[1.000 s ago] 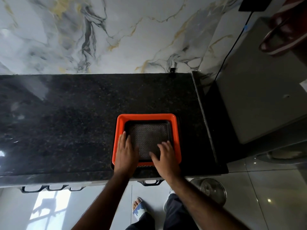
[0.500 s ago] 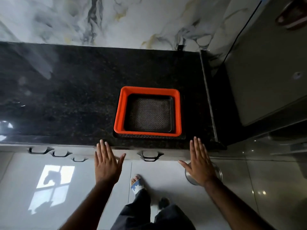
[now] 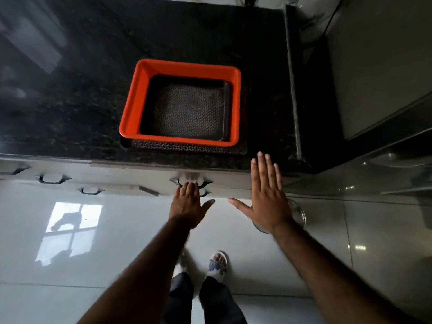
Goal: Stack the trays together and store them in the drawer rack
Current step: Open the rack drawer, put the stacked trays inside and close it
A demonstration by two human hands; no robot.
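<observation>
Nearest to me I count two sandalled feet on the glossy tiled floor, and two bare forearms reaching forward; the left hand has its fingers at the dark drawer handle just under the counter edge, though the fingertips are blurred and I cannot tell whether they are curled round it; the right hand is flat and spread wide, holding nothing, its fingertips near the counter lip; behind it a round steel lid lies on the floor. Along the pale drawer front I count at least three more handles to the left. On the black speckled countertop, close to its front edge, sits the stack: three trays by my count; a dark perforated tray at the bottom, an orange tray nested on it, and a smaller dark mesh tray inside the orange one; nothing else lies in them. To the right a grey appliance stands beside the counter, a black cable running past it.
</observation>
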